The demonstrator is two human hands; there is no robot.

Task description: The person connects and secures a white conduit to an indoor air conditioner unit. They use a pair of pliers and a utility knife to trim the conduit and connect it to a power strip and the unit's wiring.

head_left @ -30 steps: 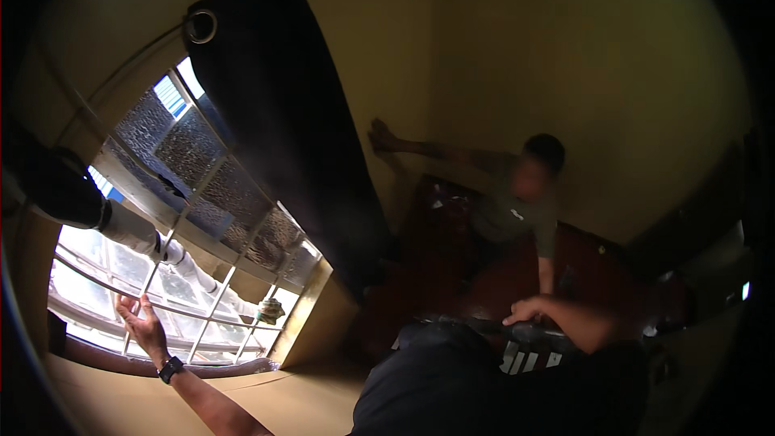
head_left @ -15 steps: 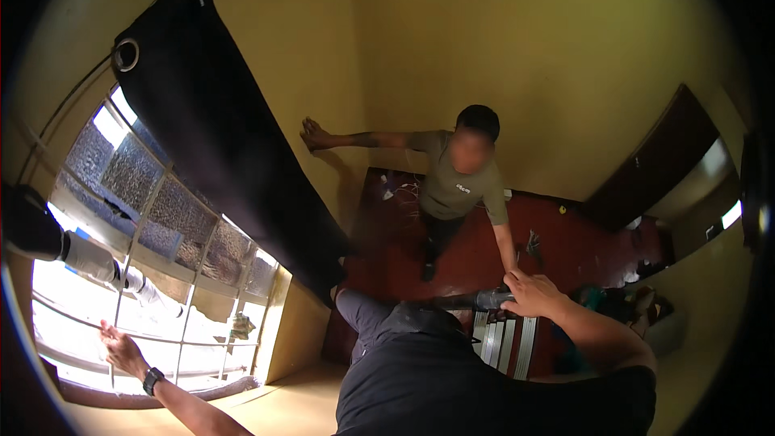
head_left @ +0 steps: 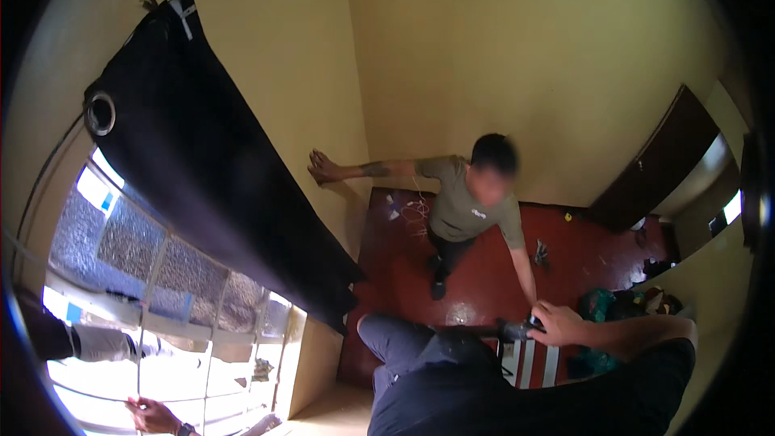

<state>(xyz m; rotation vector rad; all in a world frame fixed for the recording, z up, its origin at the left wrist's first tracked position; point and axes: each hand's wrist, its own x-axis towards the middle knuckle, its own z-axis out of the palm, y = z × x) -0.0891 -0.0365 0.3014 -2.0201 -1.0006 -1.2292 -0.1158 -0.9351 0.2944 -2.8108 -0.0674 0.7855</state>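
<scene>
At the lower left, my left hand [head_left: 153,417], with a dark watch at its wrist, is closed round a pale bar of the window grille [head_left: 139,355]. My right hand [head_left: 559,324] is closed on the black end of a dark bar [head_left: 513,329] above a ladder. A co-worker [head_left: 476,206] in an olive T-shirt stands below me. One of their hands [head_left: 324,168] lies against the wall; the other reaches to the same spot as my right hand, mostly hidden by it. A black curtain [head_left: 214,161] with a metal eyelet [head_left: 101,114] hangs along the window.
Pale ladder steps [head_left: 529,365] show beside my body. White cables [head_left: 416,211] lie on the red floor [head_left: 484,295] near the wall corner. Bags and clutter [head_left: 613,307] sit at the right, and a dark door [head_left: 658,161] stands beyond. A thin dark rod or cable [head_left: 48,169] runs by the curtain.
The view has shifted, so the co-worker and my right hand appear lower and further right. My left hand sits lower in view, with its fingers now closed round the bar.
</scene>
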